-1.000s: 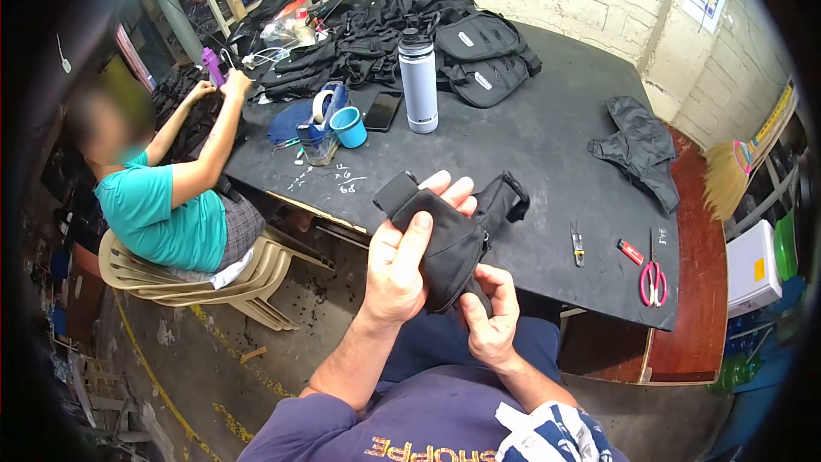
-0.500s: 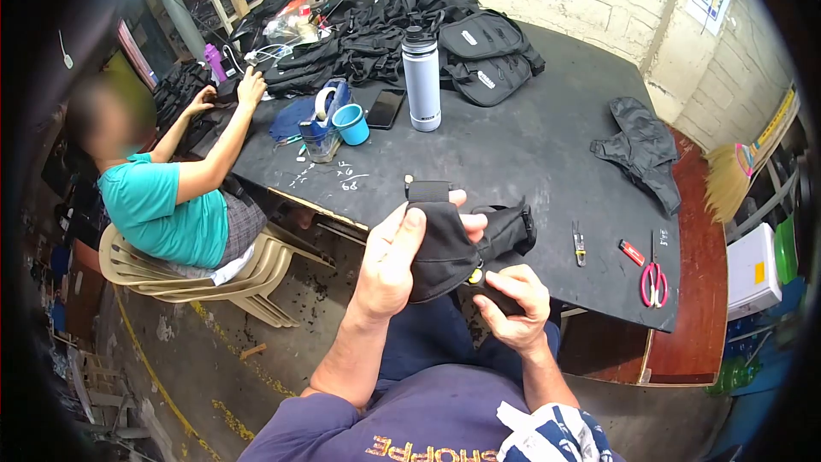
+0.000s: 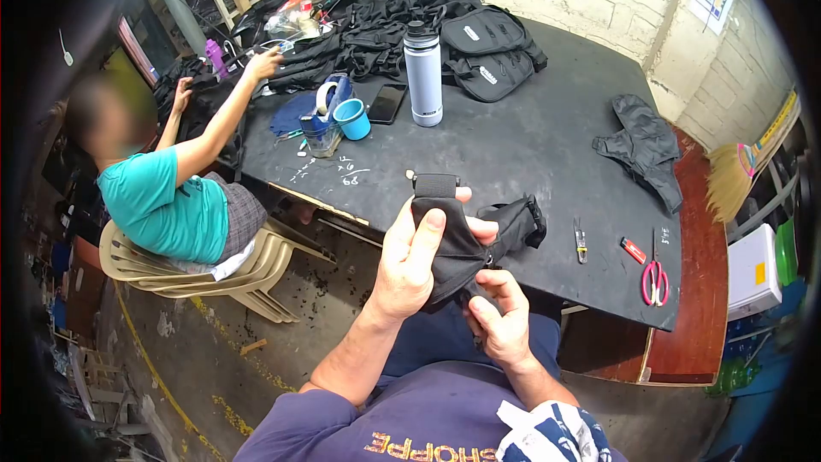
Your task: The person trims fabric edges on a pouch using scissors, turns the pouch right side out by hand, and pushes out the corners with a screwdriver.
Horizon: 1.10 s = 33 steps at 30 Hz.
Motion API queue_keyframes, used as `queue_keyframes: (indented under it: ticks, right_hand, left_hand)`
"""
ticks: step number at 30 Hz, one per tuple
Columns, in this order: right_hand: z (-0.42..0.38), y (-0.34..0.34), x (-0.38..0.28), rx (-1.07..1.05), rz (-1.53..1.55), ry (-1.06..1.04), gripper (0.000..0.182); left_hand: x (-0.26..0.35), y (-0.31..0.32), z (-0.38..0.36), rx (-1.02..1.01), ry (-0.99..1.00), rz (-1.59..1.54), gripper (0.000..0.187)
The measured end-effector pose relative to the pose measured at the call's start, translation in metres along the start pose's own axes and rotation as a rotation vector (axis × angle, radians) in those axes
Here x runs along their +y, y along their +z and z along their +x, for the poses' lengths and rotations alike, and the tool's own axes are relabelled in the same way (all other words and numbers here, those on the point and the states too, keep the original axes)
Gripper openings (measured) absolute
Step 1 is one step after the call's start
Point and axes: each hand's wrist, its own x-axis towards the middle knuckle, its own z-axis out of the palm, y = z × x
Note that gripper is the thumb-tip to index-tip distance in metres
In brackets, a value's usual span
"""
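Observation:
A small black fabric bag (image 3: 455, 252) with a webbing strap and a plastic buckle is held up above the table's near edge. My left hand (image 3: 405, 269) grips its left side, thumb across the front and fingers behind. At the bag's lower right edge, my right hand (image 3: 501, 321) is closed, thumb and fingers pinching the black material. Whether a small dark item also sits inside the right hand's grip is hidden. Part of the bag extends to the right, past my left fingertips, ending at the buckle (image 3: 537, 221).
On the black table (image 3: 522, 150) are a bottle (image 3: 423, 81), a phone (image 3: 386, 106), a blue cup (image 3: 351, 120), a tape dispenser (image 3: 323, 135), scissors (image 3: 655, 282), a red cutter (image 3: 633, 250) and piled black bags (image 3: 368, 43). A co-worker (image 3: 167, 201) sits at left.
My right hand has turned and shifted to the bag's lower edge; the dark, yellow-marked item seen there earlier is hidden. The bag moved slightly right. The co-worker's hands moved apart and up.

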Motion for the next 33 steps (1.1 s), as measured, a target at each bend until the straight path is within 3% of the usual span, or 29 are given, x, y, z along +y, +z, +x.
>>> queue_keyframes:
  ticks: [1, 4, 5, 8, 9, 12, 13, 16, 17, 20, 24, 33]
  right_hand:
    - [0.0, 0.001, 0.002, -0.002, -0.002, 0.001, 0.041]
    - [0.001, 0.003, 0.009, -0.02, -0.364, -0.308, 0.036]
    - [0.004, 0.002, 0.01, -0.02, -0.364, -0.309, 0.036]
    - [0.016, 0.002, 0.008, 0.008, -0.985, -1.093, 0.039]
    - [0.015, 0.002, 0.01, 0.007, -0.987, -1.093, 0.039]
    - [0.006, 0.006, 0.021, 0.042, -0.513, -0.624, 0.039]
    - [0.005, 0.006, 0.019, 0.046, -0.516, -0.626, 0.039]
    - [0.0, 0.013, 0.007, -0.002, 0.208, 0.055, 0.039]
    - [0.003, 0.014, 0.005, -0.001, 0.21, 0.056, 0.039]
    - [0.021, 0.015, -0.007, -0.013, -0.888, -0.787, 0.04]
    - [0.028, 0.0, -0.013, -0.072, -1.011, -0.896, 0.039]
    - [0.032, 0.001, -0.009, -0.091, -0.921, -0.841, 0.04]
  left_hand:
    - [-0.001, 0.0, 0.0, 0.007, -0.001, -0.01, 0.044]
    - [-0.001, 0.0, -0.001, 0.011, -0.034, -0.053, 0.048]
    - [-0.002, 0.0, -0.002, 0.011, -0.051, -0.075, 0.05]
    - [-0.008, 0.002, -0.005, -0.01, -0.041, -0.076, 0.053]
    - [-0.009, 0.002, -0.005, -0.02, -0.035, -0.075, 0.054]
    - [-0.008, 0.004, -0.003, 0.009, -0.042, -0.09, 0.055]
    - [-0.008, 0.006, -0.001, 0.021, -0.046, -0.098, 0.055]
    - [-0.016, -0.01, 0.009, -0.026, -0.102, -0.288, 0.055]
    - [-0.019, -0.016, 0.012, -0.042, -0.13, -0.381, 0.055]
    - [-0.024, -0.024, 0.032, 0.091, -0.08, -0.453, 0.056]
    - [-0.021, -0.023, 0.033, 0.129, -0.071, -0.436, 0.055]
    - [-0.023, -0.008, 0.023, 0.074, -0.056, -0.228, 0.05]
